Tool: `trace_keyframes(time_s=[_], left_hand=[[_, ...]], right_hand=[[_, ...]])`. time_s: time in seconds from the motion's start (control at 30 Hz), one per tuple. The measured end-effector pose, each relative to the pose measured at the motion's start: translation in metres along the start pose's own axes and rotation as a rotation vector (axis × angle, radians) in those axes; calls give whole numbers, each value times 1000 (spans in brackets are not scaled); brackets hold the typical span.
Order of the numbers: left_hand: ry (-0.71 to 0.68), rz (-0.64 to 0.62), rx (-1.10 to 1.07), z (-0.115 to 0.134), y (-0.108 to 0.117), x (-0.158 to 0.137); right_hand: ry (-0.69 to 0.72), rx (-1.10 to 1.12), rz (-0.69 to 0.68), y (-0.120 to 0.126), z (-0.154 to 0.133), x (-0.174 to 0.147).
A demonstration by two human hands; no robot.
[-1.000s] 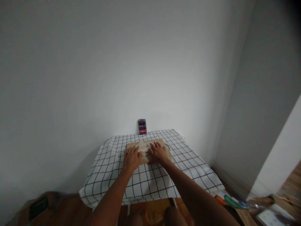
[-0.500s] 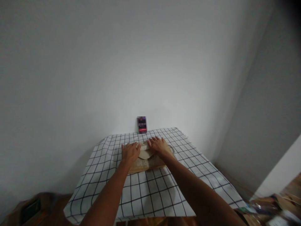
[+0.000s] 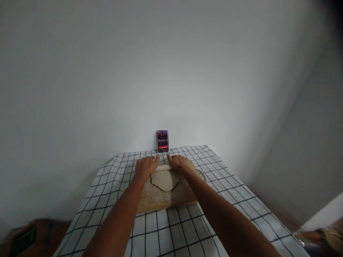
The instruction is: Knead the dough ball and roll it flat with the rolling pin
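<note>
A flat sheet of pale dough (image 3: 165, 181) lies on a floured wooden board (image 3: 163, 202). Across the far edge of the dough runs a light rolling pin (image 3: 163, 167), seen only between my hands. My left hand (image 3: 147, 166) is closed over the pin's left end, thumb pointing inward. My right hand (image 3: 181, 164) is closed over its right end in the same way. Both hands cover the pin's ends, and my right forearm hides part of the board.
A checked cloth (image 3: 112, 192) covers the table. Against the white wall (image 3: 171, 89) leans an upright phone (image 3: 162, 141), its screen blurred. A loop-shaped handle (image 3: 203, 175) sticks out right of the board. Brown boxes (image 3: 28, 237) stand low at left.
More of the dough now shows on the near side of the rolling pin. The board appears nearer and larger in view, and the fingers curl more over the pin.
</note>
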State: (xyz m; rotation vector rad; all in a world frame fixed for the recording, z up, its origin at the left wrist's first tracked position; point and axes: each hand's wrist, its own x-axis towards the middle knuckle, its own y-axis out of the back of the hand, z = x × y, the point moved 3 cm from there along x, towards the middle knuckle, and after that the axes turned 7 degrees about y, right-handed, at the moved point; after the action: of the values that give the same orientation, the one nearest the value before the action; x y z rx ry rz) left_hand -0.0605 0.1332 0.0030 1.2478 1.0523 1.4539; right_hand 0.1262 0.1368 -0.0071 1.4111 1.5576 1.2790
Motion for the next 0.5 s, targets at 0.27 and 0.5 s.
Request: trace_keyframes(time_s=[0.27,0.5], left_hand=[[3,-10,3,-1,-4,11],[-10,54,25,3,2,-8]], right_hand=[[8,-22,-7,-8,3,17],[14,-61,56,-4,-2,0]])
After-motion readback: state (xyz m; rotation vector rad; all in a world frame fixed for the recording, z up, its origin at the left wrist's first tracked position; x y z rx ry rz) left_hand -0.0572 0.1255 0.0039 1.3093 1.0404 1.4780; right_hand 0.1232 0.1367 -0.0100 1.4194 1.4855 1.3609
